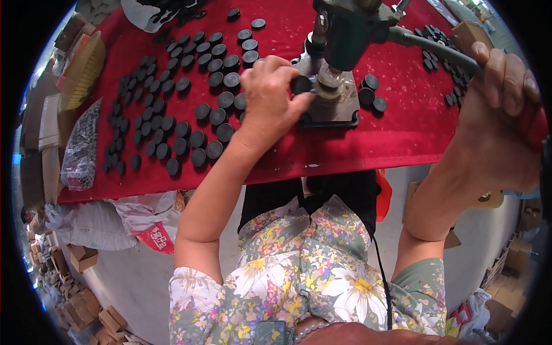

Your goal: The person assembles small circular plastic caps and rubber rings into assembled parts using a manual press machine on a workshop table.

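Note:
My left hand [270, 100] pinches a small black round cap [301, 84] and holds it against the die of a green hand press [345, 34] that stands on a dark base plate [336, 112] on the red-covered table [368, 144]. My right hand [503, 80] is closed around the press's grey lever handle [437, 49] at the right. Several black round caps [172, 109] lie in rows left of my left hand. A few more caps [371, 92] sit just right of the press.
A clear bag of small dark parts [83, 149] lies at the table's left edge beside a wooden brush [83, 72]. More black caps [448, 69] lie at the far right near a cardboard box [468, 31]. White sacks [115, 215] and cartons sit on the floor below.

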`<action>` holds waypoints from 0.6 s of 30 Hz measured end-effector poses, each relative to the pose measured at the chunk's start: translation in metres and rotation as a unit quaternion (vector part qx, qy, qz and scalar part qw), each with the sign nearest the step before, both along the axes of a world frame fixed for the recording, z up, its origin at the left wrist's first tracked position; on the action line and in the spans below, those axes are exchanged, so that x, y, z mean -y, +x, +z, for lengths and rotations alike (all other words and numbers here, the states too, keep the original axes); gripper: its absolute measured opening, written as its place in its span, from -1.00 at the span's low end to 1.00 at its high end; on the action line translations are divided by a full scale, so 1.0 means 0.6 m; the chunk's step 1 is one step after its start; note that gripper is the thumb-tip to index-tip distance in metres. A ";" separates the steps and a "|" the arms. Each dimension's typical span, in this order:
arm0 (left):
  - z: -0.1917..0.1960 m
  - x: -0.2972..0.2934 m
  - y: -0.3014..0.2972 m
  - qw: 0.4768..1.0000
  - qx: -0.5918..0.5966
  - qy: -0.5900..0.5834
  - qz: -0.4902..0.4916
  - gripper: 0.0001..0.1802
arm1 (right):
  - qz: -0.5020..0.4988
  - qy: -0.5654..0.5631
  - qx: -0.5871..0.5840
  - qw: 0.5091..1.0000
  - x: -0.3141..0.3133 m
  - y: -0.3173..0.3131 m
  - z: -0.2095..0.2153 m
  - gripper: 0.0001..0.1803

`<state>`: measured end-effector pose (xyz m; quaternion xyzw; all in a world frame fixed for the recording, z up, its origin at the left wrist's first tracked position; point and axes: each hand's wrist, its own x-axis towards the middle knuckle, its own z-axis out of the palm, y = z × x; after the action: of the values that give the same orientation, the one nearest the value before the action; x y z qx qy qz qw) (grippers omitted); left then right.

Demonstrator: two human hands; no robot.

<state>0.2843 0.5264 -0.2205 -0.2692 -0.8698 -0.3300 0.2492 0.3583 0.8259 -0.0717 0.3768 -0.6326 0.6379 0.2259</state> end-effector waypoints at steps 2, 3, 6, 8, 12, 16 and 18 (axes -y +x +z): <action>0.002 -0.025 0.008 0.999 0.013 0.036 -0.021 -0.61 | 0.002 0.000 -0.002 1.000 -0.005 0.001 0.007 -0.54; -0.003 -0.033 0.006 0.999 0.012 0.037 -0.021 -0.61 | 0.002 0.000 -0.003 1.000 -0.001 0.000 0.000 -0.54; -0.020 -0.047 -0.002 0.993 0.069 0.089 -0.041 -0.61 | 0.001 -0.001 -0.006 1.000 -0.023 0.010 0.000 -0.55; -0.022 -0.055 -0.007 0.983 0.115 0.135 -0.048 -0.60 | -0.002 -0.003 -0.006 1.000 -0.012 0.012 -0.003 -0.55; -0.028 -0.074 -0.012 0.980 0.116 0.156 -0.043 -0.60 | -0.003 -0.008 -0.008 1.000 -0.007 0.011 -0.009 -0.56; -0.022 -0.077 -0.009 0.973 0.151 0.168 -0.041 -0.55 | -0.002 -0.012 -0.010 1.000 -0.014 0.011 -0.012 -0.56; -0.022 -0.074 -0.010 0.969 0.162 0.181 -0.048 -0.54 | -0.003 -0.014 -0.011 1.000 -0.009 0.014 -0.015 -0.57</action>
<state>0.2782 0.5708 -0.2340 -0.2039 -0.8102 -0.5332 0.1331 0.3668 0.8310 -0.0806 0.3783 -0.6224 0.6418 0.2401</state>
